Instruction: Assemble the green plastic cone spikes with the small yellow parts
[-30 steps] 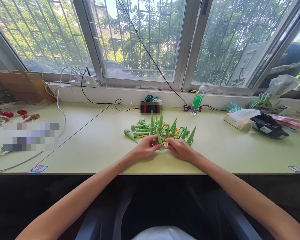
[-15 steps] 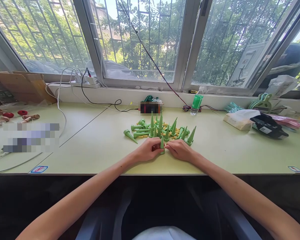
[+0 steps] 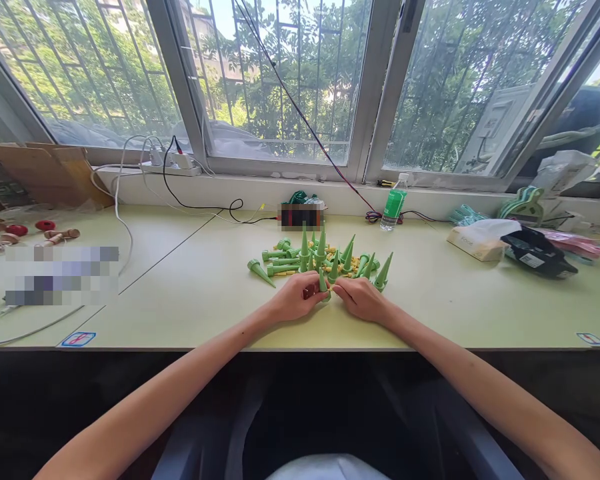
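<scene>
My left hand (image 3: 300, 295) is closed around a green plastic watering spike (image 3: 323, 280), its point up and slightly tilted to the left. Close beside it, my right hand (image 3: 360, 297) is pinched on a small yellow valve (image 3: 331, 288), which meets the side of the spike near its base. Just beyond both hands is a cluster of like green spikes, several upright, such as one at the right (image 3: 384, 272), and others lying flat, such as a spike at the left (image 3: 261, 273). Small yellow pieces (image 3: 347, 269) are scattered among them.
A water bottle (image 3: 394, 203) stands behind the cluster. To the right are a tissue pack (image 3: 476, 239) and a black package (image 3: 539, 250). Wooden toys (image 3: 60, 235) and a white cable (image 3: 125, 233) lie left. The table's front edge (image 3: 300, 349) runs below my forearms.
The spike in my left hand has tilted a little to the left. My right hand has shifted slightly, and a yellow bit now shows between the hands.
</scene>
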Motion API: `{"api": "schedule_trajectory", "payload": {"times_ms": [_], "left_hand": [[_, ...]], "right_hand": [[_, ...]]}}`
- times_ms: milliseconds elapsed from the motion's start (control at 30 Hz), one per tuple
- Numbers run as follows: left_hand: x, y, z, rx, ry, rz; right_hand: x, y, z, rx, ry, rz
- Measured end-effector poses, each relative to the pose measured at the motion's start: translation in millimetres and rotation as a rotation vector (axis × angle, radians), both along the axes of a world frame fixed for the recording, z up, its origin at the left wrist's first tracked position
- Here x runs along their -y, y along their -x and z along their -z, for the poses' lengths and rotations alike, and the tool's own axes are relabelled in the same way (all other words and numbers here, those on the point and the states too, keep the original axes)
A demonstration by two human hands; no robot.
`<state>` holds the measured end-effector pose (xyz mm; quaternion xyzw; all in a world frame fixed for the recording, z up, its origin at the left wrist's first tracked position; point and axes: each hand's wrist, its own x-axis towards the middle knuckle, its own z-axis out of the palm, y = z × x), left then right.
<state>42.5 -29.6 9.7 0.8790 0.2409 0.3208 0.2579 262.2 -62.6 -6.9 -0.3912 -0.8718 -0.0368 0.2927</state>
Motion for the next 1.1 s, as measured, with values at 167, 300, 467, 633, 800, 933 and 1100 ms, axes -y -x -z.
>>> {"api": "schedule_trajectory", "payload": {"times_ms": [167,300,467,633,800,933,1100], "left_hand": [[0.8,1.3,-1.0,-0.036,-0.109,0.019],[0.2,2.6,-0.1,-0.05,-0.16,0.029],[-0.2,3.6,0.0,-0.069,-0.204,0.038],[-2.8,5.9,0.6,-0.079,-0.265,0.053],[-4.0,6.8,3.5,-0.075,-0.28,0.043],[-2.2,4.7,3.4,-0.043,-0.27,-0.006],[-2.8,1.8,2.3,0.01,-0.238,-0.022]], "right_hand": [[-1.3,-0.8,3.0,0.028,-0.009,-0.012],[-1.5,-0.8,3.7,0.031,-0.017,-0.016],[-2.0,-0.3,3.7,0.033,-0.014,-0.017],[-1.2,0.3,2.4,0.0,0.004,-0.015],[-0.5,0.4,1.2,-0.045,0.018,-0.022],[0.0,0.3,0.7,-0.061,0.031,-0.019],[2.5,1.0,-1.8,-0.056,0.032,-0.027]]}}
